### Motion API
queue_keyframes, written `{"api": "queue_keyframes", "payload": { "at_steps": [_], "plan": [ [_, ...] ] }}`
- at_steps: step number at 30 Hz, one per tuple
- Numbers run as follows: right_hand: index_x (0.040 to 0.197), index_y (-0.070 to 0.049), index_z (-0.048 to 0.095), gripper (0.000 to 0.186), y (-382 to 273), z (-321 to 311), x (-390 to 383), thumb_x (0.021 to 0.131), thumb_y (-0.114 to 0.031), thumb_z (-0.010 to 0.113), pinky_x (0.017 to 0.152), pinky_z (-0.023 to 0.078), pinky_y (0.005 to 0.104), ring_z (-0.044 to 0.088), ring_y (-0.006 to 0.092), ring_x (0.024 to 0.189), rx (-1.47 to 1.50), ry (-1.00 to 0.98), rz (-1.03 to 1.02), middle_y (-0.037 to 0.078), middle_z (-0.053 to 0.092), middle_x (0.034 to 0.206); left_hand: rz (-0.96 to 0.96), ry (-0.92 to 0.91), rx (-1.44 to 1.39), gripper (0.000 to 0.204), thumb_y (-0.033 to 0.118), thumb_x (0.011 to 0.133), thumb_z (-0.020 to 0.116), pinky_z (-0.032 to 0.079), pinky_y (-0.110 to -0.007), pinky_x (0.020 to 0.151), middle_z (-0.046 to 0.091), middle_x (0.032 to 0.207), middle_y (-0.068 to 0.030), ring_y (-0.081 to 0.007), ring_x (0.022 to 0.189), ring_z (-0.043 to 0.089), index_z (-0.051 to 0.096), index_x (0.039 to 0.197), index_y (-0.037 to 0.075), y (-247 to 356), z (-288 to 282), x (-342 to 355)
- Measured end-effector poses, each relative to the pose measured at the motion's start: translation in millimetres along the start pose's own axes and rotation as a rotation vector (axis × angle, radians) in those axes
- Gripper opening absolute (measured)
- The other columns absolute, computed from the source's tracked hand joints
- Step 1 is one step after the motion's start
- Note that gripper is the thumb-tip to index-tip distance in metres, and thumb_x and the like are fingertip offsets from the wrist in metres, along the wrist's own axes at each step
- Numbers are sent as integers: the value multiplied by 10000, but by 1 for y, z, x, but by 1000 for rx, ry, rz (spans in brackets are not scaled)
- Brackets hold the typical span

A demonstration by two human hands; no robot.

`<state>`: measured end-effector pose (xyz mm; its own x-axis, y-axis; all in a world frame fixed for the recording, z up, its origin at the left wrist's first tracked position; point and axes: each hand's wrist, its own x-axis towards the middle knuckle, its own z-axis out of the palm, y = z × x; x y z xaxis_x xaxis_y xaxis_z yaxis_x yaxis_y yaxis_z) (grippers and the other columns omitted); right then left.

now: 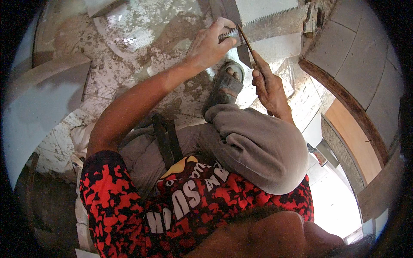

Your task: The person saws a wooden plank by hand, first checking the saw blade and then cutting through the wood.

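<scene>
The saw blade [275, 26] lies just beyond your right hand [270, 88], running from between your left hand's fingers off to the right. It is broad and grey-brown, with a row of pointed teeth along its upper edge and a worn metal fitting [310, 23] at its right end. Your right hand is closed around a slim file [246, 39], whose tip reaches the toothed edge beside your left hand [211, 46]. Your left thumb and fingers are bent apart, teeth showing between them; you cannot tell whether they pinch the blade.

A dark bar [244, 56] stands just below that tip, and a pale slab [277, 46] lies under the blade. Nearer you, your sandal [221, 84] sits below your left fingers. Stained floor [137, 64] stretches left; a brown ledge edge [344, 96] curves right of your right hand.
</scene>
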<state>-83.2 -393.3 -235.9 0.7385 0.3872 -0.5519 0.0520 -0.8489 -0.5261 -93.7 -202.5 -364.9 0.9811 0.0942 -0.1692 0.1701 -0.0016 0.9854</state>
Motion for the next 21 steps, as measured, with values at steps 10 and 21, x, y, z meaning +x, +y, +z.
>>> {"api": "queue_keyframes", "payload": {
  "at_steps": [10,21],
  "plan": [
    [1462,-167,383,457,0,0,0,1025,-288,441,667,489,362,605,204,703,-69,0,-36,154,639,825,10,-13,8,411,240,848,615,476,-406,922,643,1151,-217,-318,1086,628,518,1193,38,4,0,1],
    [1476,-260,274,584,-13,10,41,951,-171,512,675,516,505,648,433,781,-401,9,-111,232,660,844,-165,-25,-172,407,196,841,637,486,-394,908,648,1137,-213,-308,1059,640,515,1163,-21,9,3,3]
  ]
}}
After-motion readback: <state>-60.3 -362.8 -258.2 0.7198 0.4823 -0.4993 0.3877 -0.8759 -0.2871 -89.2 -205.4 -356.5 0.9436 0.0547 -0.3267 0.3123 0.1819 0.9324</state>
